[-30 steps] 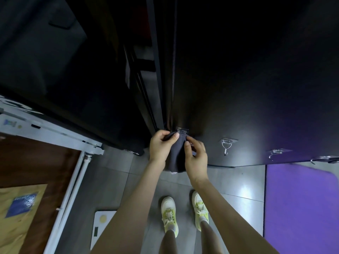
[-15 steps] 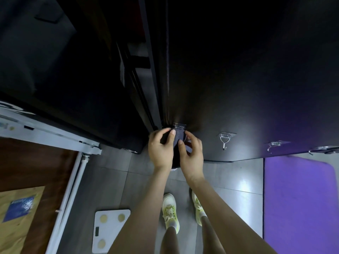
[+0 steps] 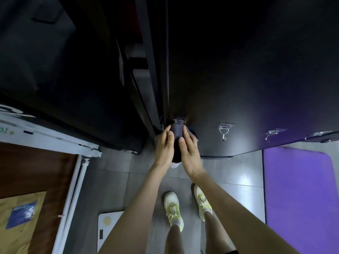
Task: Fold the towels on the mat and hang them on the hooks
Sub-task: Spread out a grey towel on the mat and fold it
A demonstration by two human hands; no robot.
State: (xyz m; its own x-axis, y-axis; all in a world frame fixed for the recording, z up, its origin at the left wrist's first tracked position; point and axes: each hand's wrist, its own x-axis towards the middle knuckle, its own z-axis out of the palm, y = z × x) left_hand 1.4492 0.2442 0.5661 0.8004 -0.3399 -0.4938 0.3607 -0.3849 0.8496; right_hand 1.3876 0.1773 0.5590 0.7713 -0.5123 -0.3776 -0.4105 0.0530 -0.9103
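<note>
Behind the left grip (image 3: 164, 149) and right grip (image 3: 189, 153) come 2 bare forearms (image 3: 139, 202), and beneath them bare legs (image 3: 174, 241), pale socks (image 3: 177, 222) and 2 white trainers (image 3: 171, 204) with yellow-green laces.

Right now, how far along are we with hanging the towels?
Done: one dark towel is folded. In hand: left hand and right hand hold it at the leftmost hook; whether it has caught is hidden. Left: three hooks beside it hang bare, and no towel shows on the mat's visible part.
</note>
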